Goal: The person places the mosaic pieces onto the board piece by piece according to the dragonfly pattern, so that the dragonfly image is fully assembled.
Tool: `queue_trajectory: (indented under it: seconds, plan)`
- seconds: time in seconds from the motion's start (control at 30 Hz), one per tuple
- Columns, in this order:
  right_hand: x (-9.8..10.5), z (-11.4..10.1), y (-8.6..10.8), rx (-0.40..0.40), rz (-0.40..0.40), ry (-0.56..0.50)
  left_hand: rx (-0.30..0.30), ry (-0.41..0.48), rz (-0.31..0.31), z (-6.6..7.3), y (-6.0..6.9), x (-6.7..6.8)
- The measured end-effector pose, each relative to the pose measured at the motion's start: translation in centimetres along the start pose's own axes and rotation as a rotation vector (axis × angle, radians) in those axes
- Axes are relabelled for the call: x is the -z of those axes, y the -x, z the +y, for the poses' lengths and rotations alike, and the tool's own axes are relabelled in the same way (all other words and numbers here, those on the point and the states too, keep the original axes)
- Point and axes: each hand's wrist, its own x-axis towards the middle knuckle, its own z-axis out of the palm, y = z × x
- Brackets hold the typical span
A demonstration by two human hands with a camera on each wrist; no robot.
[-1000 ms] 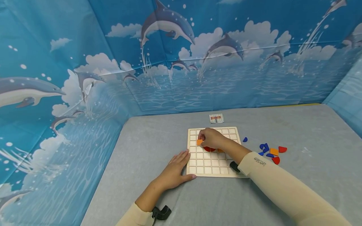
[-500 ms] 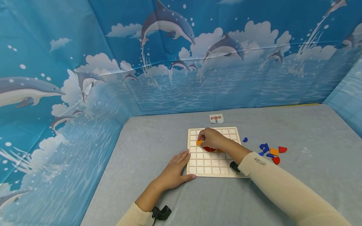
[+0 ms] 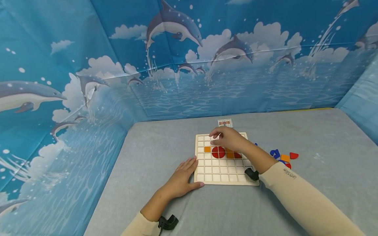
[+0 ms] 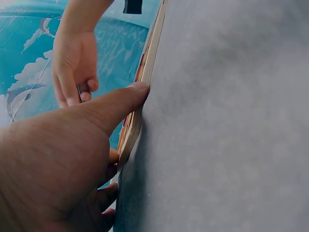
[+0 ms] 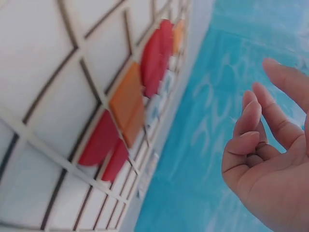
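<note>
A pale wooden grid board [image 3: 218,178] lies on the grey cloth. My left hand [image 3: 185,177] rests at its front left corner, fingers extended along the left side and thumb against the front edge. In the left wrist view that thumb touches the board's rim [image 4: 153,53]. Over the far part of the board hovers my right hand [image 3: 228,137], its thumb and index finger apart with nothing between them. Set in the grid are a small orange square [image 3: 207,149], a red disc [image 3: 218,152] made of halves, an orange block [image 3: 229,154] and red pieces [image 5: 99,140].
Loose pieces lie right of the board: several blue ones [image 3: 275,153], an orange square [image 3: 285,158] and red ones [image 3: 294,155]. Behind the board is a small printed pattern card [image 3: 225,122]. A dolphin-print curtain [image 3: 177,88] borders the table at the back and sides.
The right hand has let go of the small orange square, which stays on the board at the left. It has lifted and moved up and right, uncovering the red disc and orange block.
</note>
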Motion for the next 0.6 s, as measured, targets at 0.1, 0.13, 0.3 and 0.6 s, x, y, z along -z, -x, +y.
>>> queue_trajectory:
  seconds: [0.1, 0.13, 0.3, 0.6]
  plan:
    - [1.0, 0.0, 0.9, 0.008, 0.034, -0.021, 0.000, 0.001, 0.000, 0.0, 0.0, 0.0]
    - [1.3, -0.1, 1.2, 0.011, 0.044, -0.029, 0.001, 0.003, -0.001, 0.0, 0.0, 0.0]
    - [3.0, 0.3, 2.9, 0.001, 0.075, -0.084, 0.009, 0.003, -0.004, 0.1, 0.1, -0.1]
    - [6.1, 1.5, 6.1, -0.057, 0.132, -0.113, 0.008, 0.003, 0.002, 0.1, 0.2, -0.1]
